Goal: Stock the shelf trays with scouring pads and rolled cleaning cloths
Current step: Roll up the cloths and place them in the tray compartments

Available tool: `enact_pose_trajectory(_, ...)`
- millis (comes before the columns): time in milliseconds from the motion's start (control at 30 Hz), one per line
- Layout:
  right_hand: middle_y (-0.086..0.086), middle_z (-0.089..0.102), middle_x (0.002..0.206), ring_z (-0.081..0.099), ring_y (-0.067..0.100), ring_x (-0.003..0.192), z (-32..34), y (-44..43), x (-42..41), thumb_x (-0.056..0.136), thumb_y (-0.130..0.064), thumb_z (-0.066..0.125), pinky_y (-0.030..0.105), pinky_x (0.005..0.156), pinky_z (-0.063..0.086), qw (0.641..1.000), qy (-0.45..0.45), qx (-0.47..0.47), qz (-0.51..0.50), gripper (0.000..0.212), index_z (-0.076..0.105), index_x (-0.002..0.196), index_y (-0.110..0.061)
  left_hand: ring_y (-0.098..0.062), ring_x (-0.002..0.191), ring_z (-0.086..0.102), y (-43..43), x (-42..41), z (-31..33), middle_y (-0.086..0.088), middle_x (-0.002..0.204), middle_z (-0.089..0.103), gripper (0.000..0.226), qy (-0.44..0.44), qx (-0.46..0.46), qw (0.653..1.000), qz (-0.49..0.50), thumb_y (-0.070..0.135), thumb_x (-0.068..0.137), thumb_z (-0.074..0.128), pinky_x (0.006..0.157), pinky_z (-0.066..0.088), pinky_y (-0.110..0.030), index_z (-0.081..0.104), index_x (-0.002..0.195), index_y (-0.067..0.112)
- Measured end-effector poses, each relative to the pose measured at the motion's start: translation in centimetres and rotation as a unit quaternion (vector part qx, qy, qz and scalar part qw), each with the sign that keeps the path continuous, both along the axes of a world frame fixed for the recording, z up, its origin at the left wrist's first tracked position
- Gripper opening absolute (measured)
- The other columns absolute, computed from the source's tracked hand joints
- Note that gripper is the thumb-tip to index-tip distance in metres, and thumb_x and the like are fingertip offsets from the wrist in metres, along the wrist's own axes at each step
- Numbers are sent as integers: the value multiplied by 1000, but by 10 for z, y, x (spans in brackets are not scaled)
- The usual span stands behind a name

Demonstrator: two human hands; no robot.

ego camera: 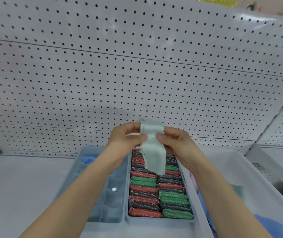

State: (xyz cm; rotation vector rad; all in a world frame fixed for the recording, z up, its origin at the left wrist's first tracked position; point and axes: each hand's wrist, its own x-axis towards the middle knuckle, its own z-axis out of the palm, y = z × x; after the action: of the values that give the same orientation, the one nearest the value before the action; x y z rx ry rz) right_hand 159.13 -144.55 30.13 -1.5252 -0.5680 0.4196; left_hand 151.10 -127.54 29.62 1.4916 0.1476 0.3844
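Note:
A pale green cleaning cloth hangs in the air above the trays, its top end partly rolled. My left hand pinches its left side and my right hand pinches its right side. Below it a blue-grey tray holds two rows of red, green and dark scouring pads. To the left stands a divided blue-grey tray with one blue rolled cloth in a far compartment.
A translucent white bin at the right holds blue and lilac cloths. A white pegboard wall rises behind the white shelf. Another shelf section sits at the far right.

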Motion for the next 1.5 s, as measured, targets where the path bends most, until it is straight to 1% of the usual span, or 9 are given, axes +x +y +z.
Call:
enact_pose_trajectory(100, 3, 76, 85, 71, 18, 77, 11, 4, -1, 89, 8, 57, 28, 66, 57, 996, -73, 51, -9, 35, 80, 82, -17, -6, 75, 67, 1, 2, 6, 11, 79, 73, 45, -77, 59, 995, 31, -16, 75, 68, 75, 55, -23, 73, 62, 26)
enact_pose_trajectory(233, -4, 64, 66, 57, 11, 63, 23, 7, 0, 85, 24, 40, 22, 57, 47, 988, -145, 47, 12, 58, 73, 60, -17, -2, 82, 63, 8, 1, 15, 18, 82, 69, 54, -119, 94, 988, 31, -18, 78, 62, 75, 51, -21, 74, 57, 30)
enact_pose_trajectory(500, -8, 62, 65, 56, 11, 64, 31, 13, 0, 84, 24, 37, 20, 54, 42, 983, -174, 54, -12, 63, 69, 55, -22, -15, 86, 64, 6, -5, 21, 0, 93, 70, 17, -90, -18, 995, -34, 9, 95, 56, 83, 55, -28, 69, 105, 14)
enact_pose_trajectory(667, -3, 65, 75, 58, 15, 73, 27, 18, 7, 87, 20, 38, 24, 62, 45, 975, -190, 84, -77, 55, 70, 63, -18, -21, 97, 71, -3, -8, 7, -5, 107, 73, 49, 26, -20, 991, -126, 35, 76, 66, 80, 58, -33, 62, 119, 10)
enact_pose_trajectory(867, -4, 44, 134, 52, 7, 119, 15, 8, 6, 88, 14, 50, 20, 93, 47, 938, -339, -54, -36, 54, 68, 114, -29, -20, 76, 71, 2, -5, 5, -12, 96, 74, 30, 41, -157, 984, -69, 18, 83, 65, 59, 57, -23, 64, 110, 3)
enact_pose_trajectory(1000, -3, 41, 140, 49, 15, 121, 7, 5, -3, 79, 1, 74, 22, 96, 44, 917, -392, -75, 5, 42, 71, 112, -25, -18, 75, 71, 7, -1, 8, -12, 93, 74, 19, 50, -214, 974, -48, 10, 93, 58, 66, 58, -24, 64, 109, 1)
enact_pose_trajectory(1300, -4, 57, 115, 61, 8, 90, 11, 14, -8, 76, -15, 81, 22, 75, 50, 966, -253, -25, -41, 8, 78, 83, -18, -26, 90, 70, 4, -2, 6, -16, 104, 73, 45, 28, -157, 986, -43, -4, 80, 67, 79, 60, -31, 59, 121, 12)
enact_pose_trajectory(1400, -2, 65, 104, 62, 7, 84, 8, 18, -7, 76, -15, 81, 26, 73, 53, 982, -175, -7, -70, 11, 72, 79, -8, -25, 93, 71, -1, -6, 6, -12, 100, 74, 52, 24, -120, 991, -52, 6, 63, 75, 84, 59, -34, 63, 113, 15)
enact_pose_trajectory(1500, 9, 70, 86, 60, 15, 69, 5, 19, -7, 80, -16, 78, 36, 69, 50, 991, -125, 2, -52, 19, 65, 82, -2, -21, 91, 72, -2, -9, 4, -8, 97, 75, 37, 9, -99, 993, -66, -12, 80, 63, 81, 60, -32, 65, 108, 13)
